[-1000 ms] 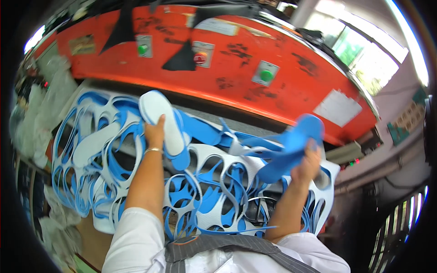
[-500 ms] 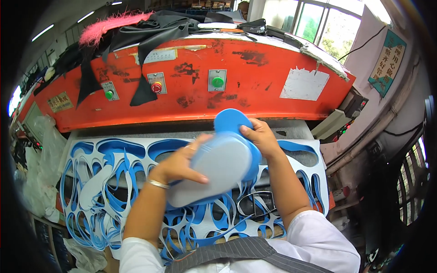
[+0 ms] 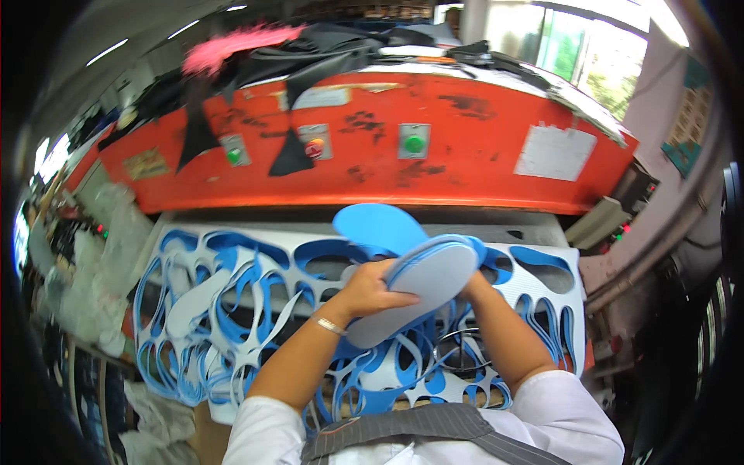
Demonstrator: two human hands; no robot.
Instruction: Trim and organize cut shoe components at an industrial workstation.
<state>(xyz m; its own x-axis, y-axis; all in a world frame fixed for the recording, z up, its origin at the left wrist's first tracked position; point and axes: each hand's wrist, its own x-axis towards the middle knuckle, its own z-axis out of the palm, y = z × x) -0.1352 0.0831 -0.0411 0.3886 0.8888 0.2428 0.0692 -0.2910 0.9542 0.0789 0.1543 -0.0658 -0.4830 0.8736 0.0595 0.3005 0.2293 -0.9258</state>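
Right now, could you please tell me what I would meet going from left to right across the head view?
Clear plastic bags → leftmost green button → red button → left hand holding stacked soles → mostly hidden right hand → white paper → teal-edged wall sign.

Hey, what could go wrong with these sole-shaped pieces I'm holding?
The blue piece juts out at an angle behind the stack of sole-shaped pieces in your left hand, so it might slip out. Your right hand is mostly hidden behind the stack; if its grip is loose, pieces could slide. Below, the cut-out sheets lie in tangled loops, which might snag a piece.
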